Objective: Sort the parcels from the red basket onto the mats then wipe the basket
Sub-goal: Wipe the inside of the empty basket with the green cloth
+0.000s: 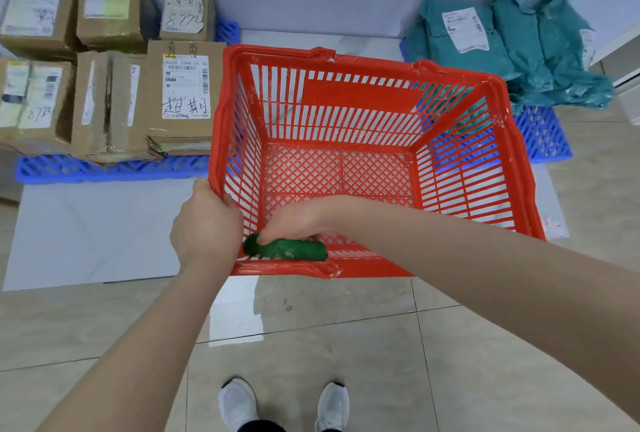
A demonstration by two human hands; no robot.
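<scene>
While the red basket sits empty at frame centre, with boxes upper left and bags upper right on 2 blue mats, the left hand clasps its rim; the right hand squeezes a green cloth, which may snag the slats if dragged hard

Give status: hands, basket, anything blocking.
Left hand grips red basket at near-left rim. Right hand holds green cloth against its near wall. No parcels inside; boxes on left mat, teal bags on right mat. Nothing blocking.
</scene>
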